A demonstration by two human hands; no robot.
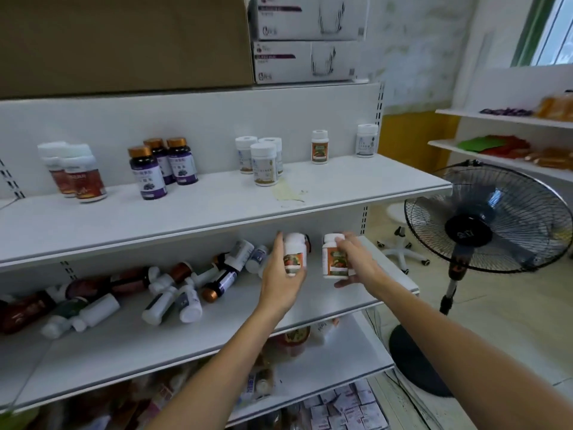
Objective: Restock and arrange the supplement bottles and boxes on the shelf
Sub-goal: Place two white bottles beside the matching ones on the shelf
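Now, left hand point(280, 283) gripping one white bottle point(294, 252), right hand point(356, 262) a second bottle point(333, 259)

Bright, even daylight, window point(555, 29) high up, far right of the right hand point(356, 260), washed out white, soft faint shadows under shelf point(217, 212) edges, left hand point(279, 280), left bottle point(293, 254) and right bottle point(333, 259) slightly smeared, shelf lines bowing at frame edges, goods point(148, 398) below the wrists blurred.
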